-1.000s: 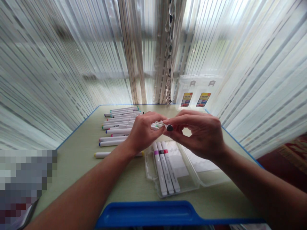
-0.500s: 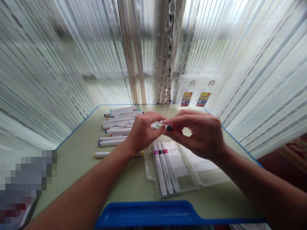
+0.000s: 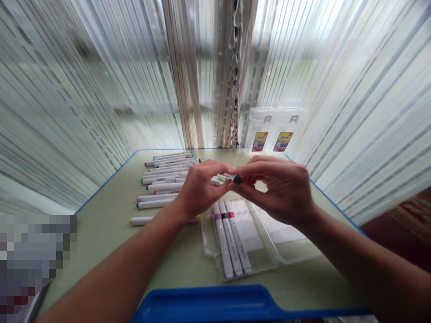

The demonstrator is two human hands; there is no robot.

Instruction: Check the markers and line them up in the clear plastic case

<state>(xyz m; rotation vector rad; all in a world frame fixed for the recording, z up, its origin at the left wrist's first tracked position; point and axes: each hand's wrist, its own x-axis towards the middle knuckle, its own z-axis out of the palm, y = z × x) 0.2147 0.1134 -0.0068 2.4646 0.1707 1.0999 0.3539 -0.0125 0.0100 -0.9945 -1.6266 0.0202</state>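
Over the middle of the table, both my hands meet on one white marker with a dark end (image 3: pixel 237 179). The fingertips of my left hand (image 3: pixel 202 186) pinch its far part, which is mostly hidden. From the other side, my right hand (image 3: pixel 278 186) grips it near the dark end between thumb and fingers. Beneath my hands lies an open clear plastic case (image 3: pixel 261 258). Three white markers (image 3: pixel 232 240) with purple, black and red bands lie side by side in its left part. Loose white markers (image 3: pixel 164 186) are spread to the left, some partly behind my left hand.
Two clear boxes (image 3: pixel 272 121) with yellow labels stand at the table's back edge, against string curtains (image 3: pixel 134 67). A blue tray ledge (image 3: pixel 208 303) runs along the front edge. One marker with yellow ends (image 3: pixel 144 221) lies under my left forearm.
The view has shifted slightly. Both hands keep their hold on the marker, with hardly any movement.
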